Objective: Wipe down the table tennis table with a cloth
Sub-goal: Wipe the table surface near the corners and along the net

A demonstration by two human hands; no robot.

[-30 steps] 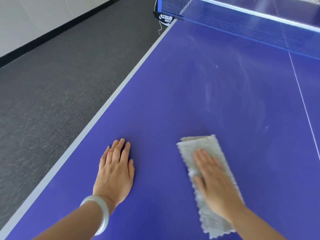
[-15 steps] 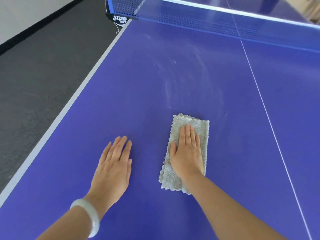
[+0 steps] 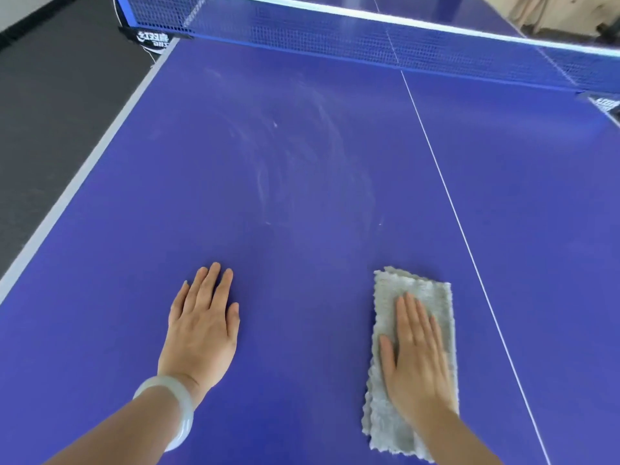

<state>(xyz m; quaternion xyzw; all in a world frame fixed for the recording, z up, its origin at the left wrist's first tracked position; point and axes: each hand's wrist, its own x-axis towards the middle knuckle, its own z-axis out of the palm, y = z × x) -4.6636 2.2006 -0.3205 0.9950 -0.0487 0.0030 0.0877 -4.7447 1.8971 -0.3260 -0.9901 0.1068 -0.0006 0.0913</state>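
The blue table tennis table [image 3: 302, 182] fills the view, with faint whitish smears across its middle. A folded grey cloth [image 3: 416, 286] lies flat on it at the lower right, just left of the white centre line [image 3: 449, 203]. My right hand [image 3: 414, 357] presses flat on the cloth with straight fingers. Flat on the bare surface to the left rests my left hand [image 3: 203, 323], fingers together, a pale bangle on its wrist.
The blue net [image 3: 335, 31] spans the far end, with its clamp post [image 3: 152, 36] at the left edge. The table's grey left border [image 3: 84, 169] runs diagonally, and dark grey carpet [image 3: 43, 105] lies beyond it.
My right hand has slid the cloth to the right, away from my left hand and toward the centre line. The view has turned right. My left hand stays put.
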